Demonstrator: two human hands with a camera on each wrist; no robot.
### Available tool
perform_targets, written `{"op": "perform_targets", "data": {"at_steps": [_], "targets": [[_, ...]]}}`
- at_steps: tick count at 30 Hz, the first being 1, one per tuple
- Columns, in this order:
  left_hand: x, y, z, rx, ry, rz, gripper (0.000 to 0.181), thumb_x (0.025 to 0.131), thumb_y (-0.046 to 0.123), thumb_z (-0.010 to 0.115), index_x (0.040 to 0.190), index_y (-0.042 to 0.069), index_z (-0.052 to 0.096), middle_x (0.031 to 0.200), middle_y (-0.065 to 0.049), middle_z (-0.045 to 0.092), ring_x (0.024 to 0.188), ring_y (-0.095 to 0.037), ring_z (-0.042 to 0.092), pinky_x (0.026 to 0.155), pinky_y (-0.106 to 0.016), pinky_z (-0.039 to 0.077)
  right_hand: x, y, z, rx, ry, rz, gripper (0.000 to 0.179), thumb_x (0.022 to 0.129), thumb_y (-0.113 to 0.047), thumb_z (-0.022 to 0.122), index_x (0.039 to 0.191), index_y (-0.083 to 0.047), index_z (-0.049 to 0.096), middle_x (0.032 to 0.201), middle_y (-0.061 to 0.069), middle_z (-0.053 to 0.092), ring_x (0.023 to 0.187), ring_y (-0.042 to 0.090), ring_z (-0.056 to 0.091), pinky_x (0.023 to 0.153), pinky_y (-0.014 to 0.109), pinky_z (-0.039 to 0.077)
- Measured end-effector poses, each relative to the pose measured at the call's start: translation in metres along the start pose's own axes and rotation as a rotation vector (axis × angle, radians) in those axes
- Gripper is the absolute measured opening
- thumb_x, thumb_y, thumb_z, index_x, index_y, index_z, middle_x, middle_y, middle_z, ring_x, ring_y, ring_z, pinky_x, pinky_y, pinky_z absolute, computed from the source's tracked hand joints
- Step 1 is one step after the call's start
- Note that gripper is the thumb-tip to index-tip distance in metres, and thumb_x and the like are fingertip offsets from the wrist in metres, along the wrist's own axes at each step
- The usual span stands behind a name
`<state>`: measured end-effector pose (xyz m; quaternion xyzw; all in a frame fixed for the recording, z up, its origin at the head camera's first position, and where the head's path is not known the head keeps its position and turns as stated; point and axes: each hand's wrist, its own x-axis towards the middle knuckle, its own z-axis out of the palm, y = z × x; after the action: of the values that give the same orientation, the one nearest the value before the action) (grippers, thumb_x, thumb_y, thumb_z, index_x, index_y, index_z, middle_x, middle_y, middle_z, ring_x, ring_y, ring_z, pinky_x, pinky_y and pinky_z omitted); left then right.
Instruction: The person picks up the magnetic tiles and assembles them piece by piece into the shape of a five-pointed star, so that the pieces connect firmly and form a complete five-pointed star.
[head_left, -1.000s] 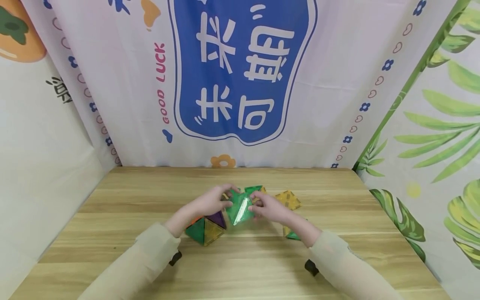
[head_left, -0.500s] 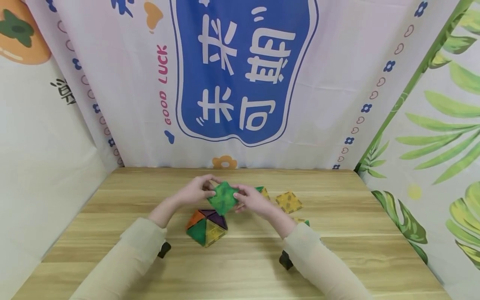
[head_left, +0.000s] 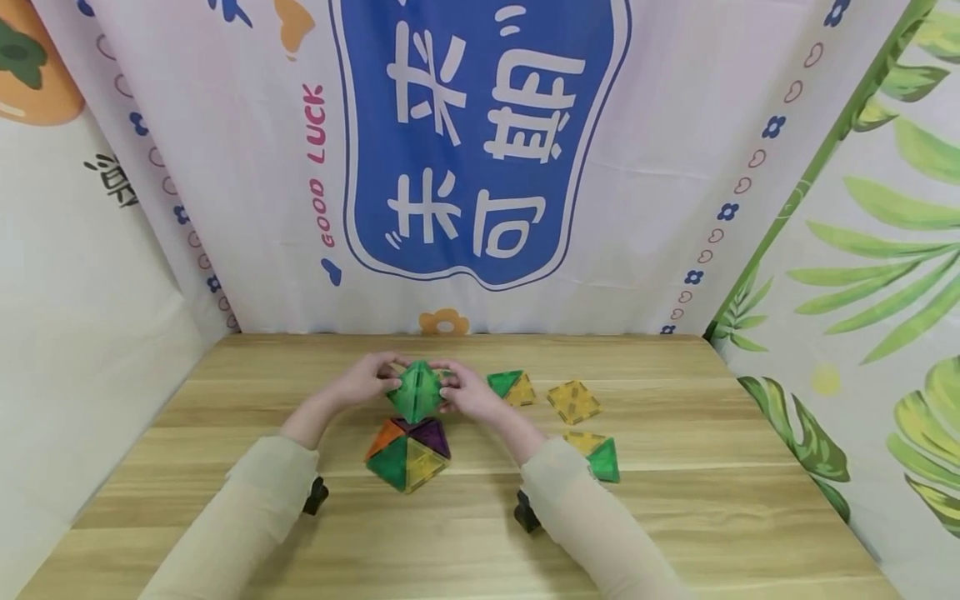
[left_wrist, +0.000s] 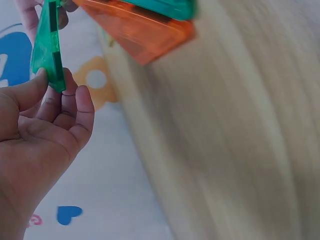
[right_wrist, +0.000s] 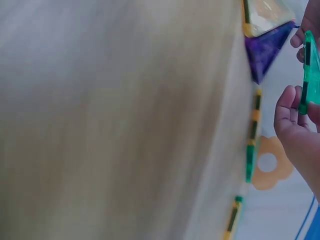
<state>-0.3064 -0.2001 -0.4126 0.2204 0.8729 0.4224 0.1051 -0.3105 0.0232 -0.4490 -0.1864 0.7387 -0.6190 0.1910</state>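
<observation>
Between both hands a piece made of green translucent magnetic tiles [head_left: 417, 392] is held up, a seam down its middle. My left hand [head_left: 367, 379] pinches its left corner; in the left wrist view the thumb and fingers grip the green edge [left_wrist: 56, 65]. At the opposite corner my right hand [head_left: 471, 390] pinches it, and the right wrist view shows the green tile [right_wrist: 311, 75] edge-on in those fingers. Just below in the head view, a many-sided shape of joined triangle tiles [head_left: 407, 457] in orange, green, yellow and purple stands on the table, its top end overlapped by the held piece.
Right of the hands lie a green and yellow tile pair [head_left: 512, 387], a yellow diamond of tiles [head_left: 574, 402] and another yellow and green pair [head_left: 600, 457]. The wooden table [head_left: 300, 533] meets a printed cloth [head_left: 637, 275] at its back edge.
Both hands have carried the green tiles leftward, from the table's middle to behind the many-coloured shape. The held piece has turned. Tile pairs on the right have come into fuller view.
</observation>
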Motion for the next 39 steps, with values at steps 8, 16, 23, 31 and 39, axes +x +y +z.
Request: {"op": "perform_targets", "data": {"at_steps": [8, 16, 23, 31, 39], "targets": [[-0.002, -0.02, 0.005, -0.026, -0.023, -0.062, 0.033, 0.095, 0.001, 0.05, 0.127, -0.008, 0.049, 0.104, -0.024, 0.065, 0.091, -0.026, 0.064, 0.081, -0.044, 0.054, 0.011, 0.014, 0.01, -0.021, 0.018, 0.045, 0.047, 0.093, 0.008, 0.045, 0.136, -0.011, 0.047, 0.094, 0.009, 0.055, 0.075, 0.019, 0.059, 0.072, 0.036, 0.056], [-0.005, -0.025, 0.01, -0.082, -0.055, -0.082, 0.031, 0.096, -0.001, 0.046, 0.125, -0.012, 0.046, 0.101, -0.022, 0.063, 0.087, -0.023, 0.062, 0.077, -0.042, 0.054, 0.011, 0.011, 0.014, -0.177, -0.004, 0.045, 0.05, 0.09, 0.008, 0.052, 0.136, -0.012, 0.048, 0.104, 0.011, 0.061, 0.085, 0.018, 0.062, 0.076, 0.034, 0.055], [-0.007, -0.03, 0.012, -0.019, -0.08, -0.093, 0.032, 0.094, -0.003, 0.048, 0.124, -0.012, 0.047, 0.103, -0.022, 0.064, 0.09, -0.024, 0.062, 0.078, -0.039, 0.053, 0.01, 0.01, 0.014, -0.363, -0.058, 0.005, 0.052, 0.091, 0.003, 0.054, 0.14, -0.013, 0.046, 0.119, 0.01, 0.06, 0.103, 0.02, 0.059, 0.078, 0.027, 0.051], [-0.012, -0.037, 0.013, -0.023, -0.086, -0.088, 0.036, 0.092, -0.005, 0.05, 0.127, -0.013, 0.044, 0.109, -0.026, 0.061, 0.096, -0.027, 0.06, 0.077, -0.036, 0.052, 0.003, -0.002, -0.008, -0.66, -0.012, -0.126, 0.047, 0.092, -0.008, 0.059, 0.137, -0.011, 0.048, 0.125, 0.008, 0.059, 0.113, 0.023, 0.056, 0.094, 0.033, 0.048], [-0.018, -0.036, 0.015, 0.017, -0.083, -0.102, 0.045, 0.092, -0.002, 0.054, 0.133, -0.009, 0.039, 0.098, -0.015, 0.061, 0.085, -0.02, 0.055, 0.072, -0.031, 0.047, 0.004, 0.016, -0.041, -0.988, 0.099, -0.135, 0.056, 0.087, -0.032, 0.069, 0.134, -0.008, 0.052, 0.14, 0.011, 0.049, 0.134, 0.032, 0.037, 0.112, 0.044, 0.027]]}}
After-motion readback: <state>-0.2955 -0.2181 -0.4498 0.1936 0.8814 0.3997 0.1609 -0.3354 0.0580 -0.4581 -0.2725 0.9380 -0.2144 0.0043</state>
